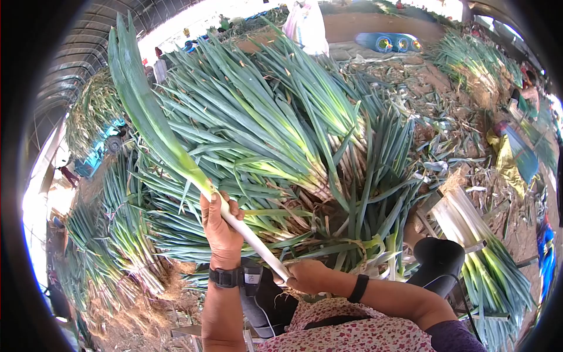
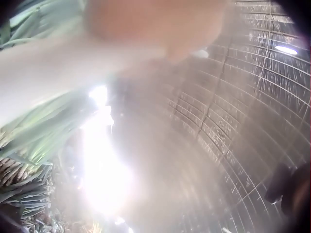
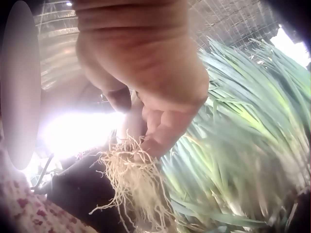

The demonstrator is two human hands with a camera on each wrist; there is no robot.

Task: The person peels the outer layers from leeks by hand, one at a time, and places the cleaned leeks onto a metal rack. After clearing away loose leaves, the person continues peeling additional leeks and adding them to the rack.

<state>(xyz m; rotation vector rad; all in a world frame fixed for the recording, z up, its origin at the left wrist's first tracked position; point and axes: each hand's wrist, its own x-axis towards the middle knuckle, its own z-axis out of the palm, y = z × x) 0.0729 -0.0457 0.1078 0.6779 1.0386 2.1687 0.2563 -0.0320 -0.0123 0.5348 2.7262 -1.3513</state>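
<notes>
One long green onion (image 1: 249, 234) slants across the front of the body, its green leaves up to the left and its white stalk down to the right. My left hand (image 1: 223, 226) grips it where the white meets the green. At the root end, my right hand (image 1: 308, 276) pinches the stalk. Pale stringy roots (image 3: 138, 179) hang below the right fingers in the right wrist view. In the left wrist view the white stalk (image 2: 43, 73) and the left hand (image 2: 155, 24) are blurred.
A large heap of green onions (image 1: 252, 117) lies ahead, with more bundles (image 1: 135, 246) at the left. White-stalked onions (image 1: 463, 223) rest on a stand at the right. Leaf scraps (image 1: 446, 141) litter the ground. A blue cart (image 1: 99, 149) stands at the far left.
</notes>
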